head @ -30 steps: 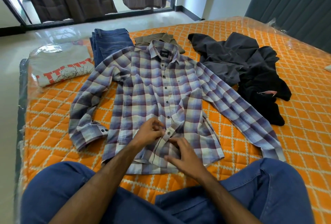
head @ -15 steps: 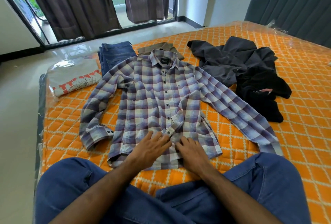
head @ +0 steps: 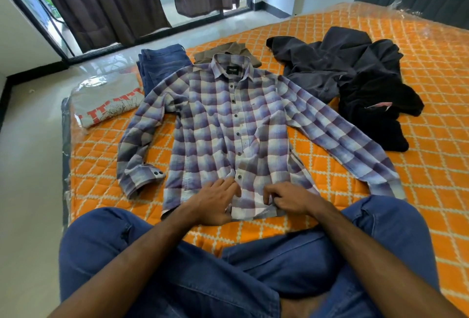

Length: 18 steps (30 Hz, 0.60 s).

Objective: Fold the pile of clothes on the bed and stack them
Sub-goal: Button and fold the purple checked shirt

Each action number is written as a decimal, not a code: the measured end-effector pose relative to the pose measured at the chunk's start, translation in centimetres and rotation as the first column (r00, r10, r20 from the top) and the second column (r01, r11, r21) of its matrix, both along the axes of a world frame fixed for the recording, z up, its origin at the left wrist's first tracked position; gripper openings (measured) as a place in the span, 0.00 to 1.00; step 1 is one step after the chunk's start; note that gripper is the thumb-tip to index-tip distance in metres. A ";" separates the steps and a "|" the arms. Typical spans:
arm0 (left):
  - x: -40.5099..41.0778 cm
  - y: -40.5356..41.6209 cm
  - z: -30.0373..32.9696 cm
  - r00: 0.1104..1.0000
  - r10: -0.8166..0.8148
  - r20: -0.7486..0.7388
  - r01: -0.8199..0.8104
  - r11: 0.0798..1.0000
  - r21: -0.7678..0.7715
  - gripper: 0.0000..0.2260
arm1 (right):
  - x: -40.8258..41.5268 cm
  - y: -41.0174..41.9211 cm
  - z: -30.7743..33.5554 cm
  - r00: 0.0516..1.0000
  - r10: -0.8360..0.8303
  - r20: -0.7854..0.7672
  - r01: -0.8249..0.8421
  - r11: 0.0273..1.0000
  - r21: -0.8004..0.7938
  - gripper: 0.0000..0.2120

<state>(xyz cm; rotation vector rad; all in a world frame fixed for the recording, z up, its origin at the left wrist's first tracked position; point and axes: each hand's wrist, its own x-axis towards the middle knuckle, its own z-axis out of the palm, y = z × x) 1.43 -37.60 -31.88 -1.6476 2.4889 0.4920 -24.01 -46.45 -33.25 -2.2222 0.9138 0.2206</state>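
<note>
Plaid shirt (head: 228, 124) is lying face-up, buttoned, spread flat in the middle of the orange quilted bed (head: 431, 178), collar pointing away from the person, both sleeves out to the sides w/ the left-side one bending back down toward the hem. Left hand (head: 215, 203) is resting palm-down on the lower front of the shirt, just left of the button placket, fingers mostly straight & pressing the cloth, not gripping anything. Right hand (head: 291, 197) is sitting at the hem on the other side of the placket, fingers curling in & pinching the shirt's bottom edge. The two hands are near each other, not touching.

Beyond the collar, olive garment (head: 228, 49) is peeking out, partly under the shirt. Just left of it, folded blue jeans (head: 162, 63) are lying at the bed's far-left part. Further left, near the bed's corner, folded grey tee w/ red print (head: 106, 99) is lying flat. To the right of the shirt, dark grey garment (head: 324, 63) is lying crumpled, w/ black garment (head: 375, 109) bunching up beside it, touching it.

Person's legs in blue jeans are filling the near edge of view. Dark curtains (head: 101, 0) are hanging at the glass doors past the bed.
</note>
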 end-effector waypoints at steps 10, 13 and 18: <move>-1.4 -0.1 -1.5 0.989 -0.058 0.133 0.087 0.969 -0.230 0.14 | 0.1 -0.9 0.4 0.999 -0.036 0.035 0.036 0.999 0.001 0.12; -1.0 -0.3 -1.3 0.998 -0.043 0.045 0.051 0.981 -0.188 0.07 | 1.2 -0.3 -0.1 0.983 -0.059 0.172 0.071 0.995 -0.064 0.07; -0.2 -0.4 -0.8 0.984 0.098 -0.152 -0.110 0.991 -0.073 0.07 | 3.8 0.7 -0.5 0.983 0.029 0.179 -0.013 0.996 -0.087 0.15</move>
